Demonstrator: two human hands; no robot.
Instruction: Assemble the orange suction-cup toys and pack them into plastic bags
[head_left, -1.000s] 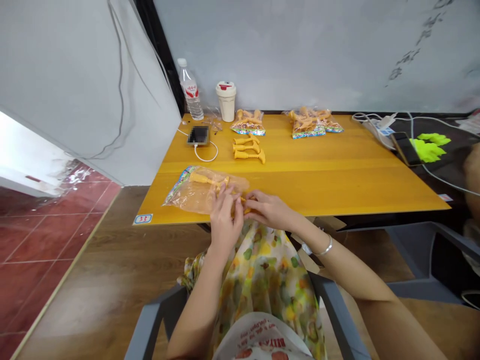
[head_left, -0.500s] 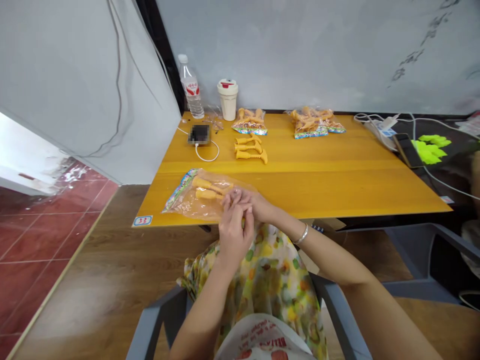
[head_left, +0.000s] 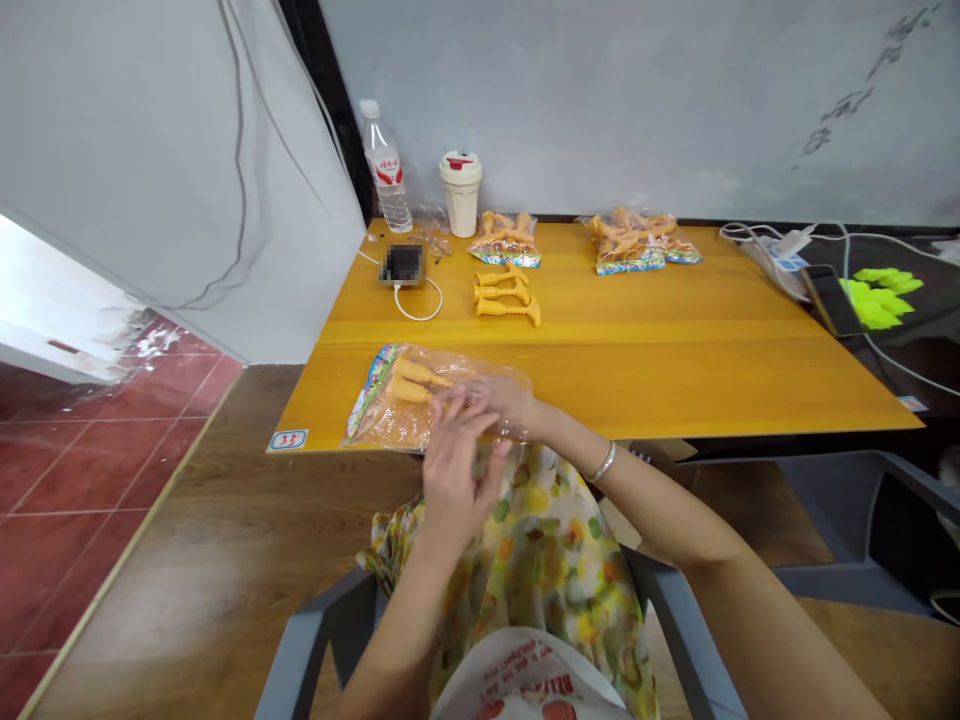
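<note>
On the near left of the yellow wooden table (head_left: pixel 637 380) lies a transparent plastic bag (head_left: pixel 420 395) with a printed colourful edge and orange plastic pieces (head_left: pixel 411 380) inside. My right hand (head_left: pixel 495 398) lies across the bag's right end, fingers together on the plastic. My left hand (head_left: pixel 454 470) is raised just in front of it, with its fingertips at my right hand and the bag's near edge. Three loose orange pieces with flared ends (head_left: pixel 506 295) lie farther back. Behind them are two filled printed bags (head_left: pixel 506 240) (head_left: pixel 634 243).
A water bottle (head_left: pixel 386 170), a white lidded cup (head_left: pixel 460 195) and a charging phone (head_left: pixel 403 265) stand at the back left. Cables, a power strip (head_left: pixel 772 255), a phone (head_left: pixel 829 300) and neon-green pieces (head_left: pixel 874 300) lie to the right. The table's near edge runs past my lap.
The bag has shifted slightly right and lies flatter. My right hand has moved along its right end, and my left hand has dropped back toward me, apart from my right fingers.
</note>
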